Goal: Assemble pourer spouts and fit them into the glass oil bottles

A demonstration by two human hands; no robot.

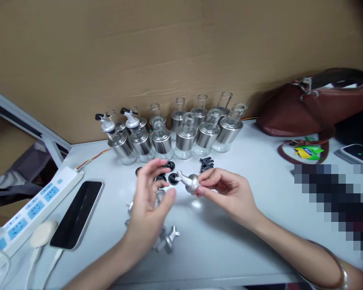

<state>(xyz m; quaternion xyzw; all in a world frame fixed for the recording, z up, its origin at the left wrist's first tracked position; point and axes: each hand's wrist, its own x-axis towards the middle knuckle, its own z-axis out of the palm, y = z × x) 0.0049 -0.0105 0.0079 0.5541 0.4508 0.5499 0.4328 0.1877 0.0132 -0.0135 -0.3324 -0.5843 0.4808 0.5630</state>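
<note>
My right hand (226, 189) pinches a silver pourer spout cap (190, 182) above the white table (230, 241), its nozzle pointing left. My left hand (149, 197) hovers just left of it, fingers curled and parted, holding nothing I can make out. Between and behind the hands lie black rubber rings (171, 172) and small black clips (206, 163). More silver spout caps (167, 241) lie under my left wrist. A row of glass bottles with steel sleeves (181, 137) stands behind; two at the left carry fitted spouts (132, 119).
A black phone (77, 213) and a white power strip (33, 209) with cables lie at the left. A brown leather bag (314, 108) sits at the back right by a second phone (358, 154). A cardboard wall (169, 52) backs the table.
</note>
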